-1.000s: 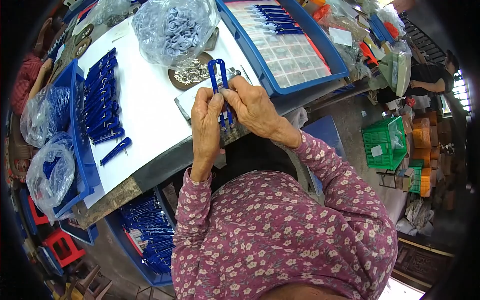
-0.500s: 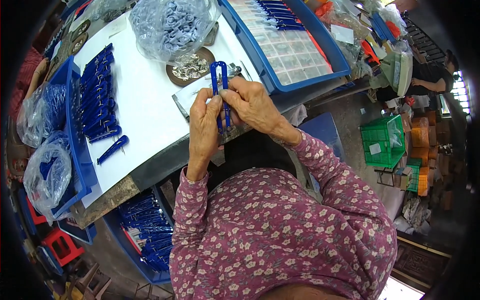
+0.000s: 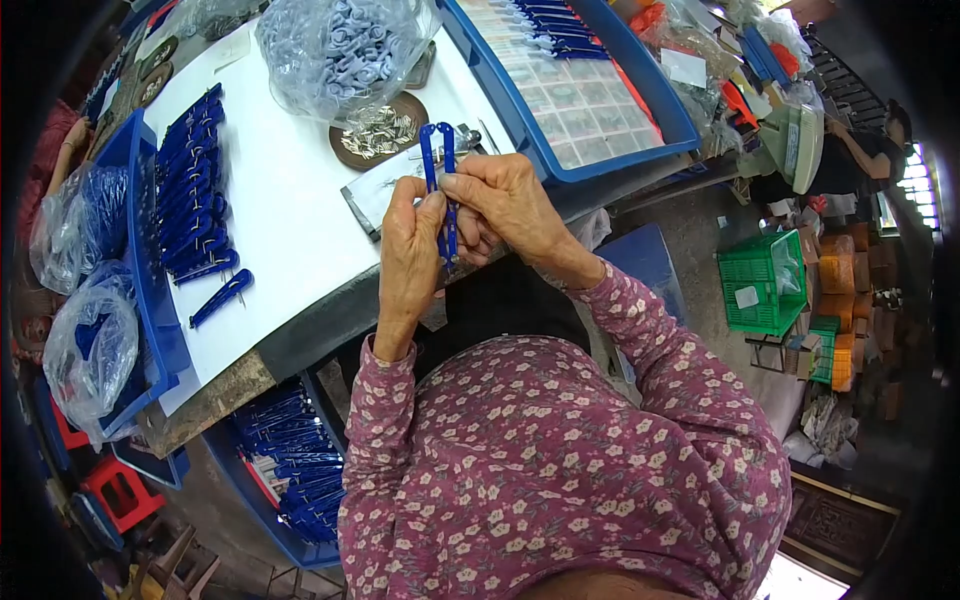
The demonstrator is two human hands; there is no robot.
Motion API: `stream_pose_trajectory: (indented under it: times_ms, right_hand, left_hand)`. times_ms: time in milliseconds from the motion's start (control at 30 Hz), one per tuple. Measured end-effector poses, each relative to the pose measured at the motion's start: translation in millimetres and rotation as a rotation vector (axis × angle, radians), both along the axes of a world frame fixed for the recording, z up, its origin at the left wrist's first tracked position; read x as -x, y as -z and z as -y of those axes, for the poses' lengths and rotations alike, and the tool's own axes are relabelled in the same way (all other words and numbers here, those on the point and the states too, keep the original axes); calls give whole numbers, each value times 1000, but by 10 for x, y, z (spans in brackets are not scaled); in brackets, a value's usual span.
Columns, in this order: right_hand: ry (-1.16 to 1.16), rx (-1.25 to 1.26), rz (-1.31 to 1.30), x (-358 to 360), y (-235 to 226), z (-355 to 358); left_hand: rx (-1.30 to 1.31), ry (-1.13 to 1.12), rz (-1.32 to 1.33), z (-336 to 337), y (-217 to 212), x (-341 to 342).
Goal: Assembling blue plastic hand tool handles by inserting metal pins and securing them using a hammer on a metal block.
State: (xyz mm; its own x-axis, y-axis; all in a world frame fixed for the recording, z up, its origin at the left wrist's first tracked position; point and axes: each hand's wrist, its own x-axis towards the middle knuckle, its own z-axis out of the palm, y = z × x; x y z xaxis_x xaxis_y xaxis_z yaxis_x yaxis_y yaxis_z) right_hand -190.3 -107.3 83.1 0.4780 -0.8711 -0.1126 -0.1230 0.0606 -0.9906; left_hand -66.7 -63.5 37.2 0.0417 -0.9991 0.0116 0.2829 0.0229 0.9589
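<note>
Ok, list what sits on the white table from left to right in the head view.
Row of blue clips → single blue clip → brown dish of metal pieces → blue clip held by left hand and right hand → blue compartment tray.

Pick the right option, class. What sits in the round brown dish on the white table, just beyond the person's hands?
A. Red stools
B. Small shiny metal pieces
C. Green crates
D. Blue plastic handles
B: the round brown dish holds a heap of small shiny metal pieces, beyond the left hand and right hand.
</note>
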Motion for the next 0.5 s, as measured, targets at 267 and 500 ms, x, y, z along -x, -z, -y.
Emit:
stream_pose_trajectory:
  times_ms: [267,500]
  right_hand:
    - [-52,-9,28,20,1,-7]
    - [-66,-53,61,60,57,9]
  left_hand:
    - [-22,173,-364,-22,16,-29]
    - [-14,186,-346,-47,44,-52]
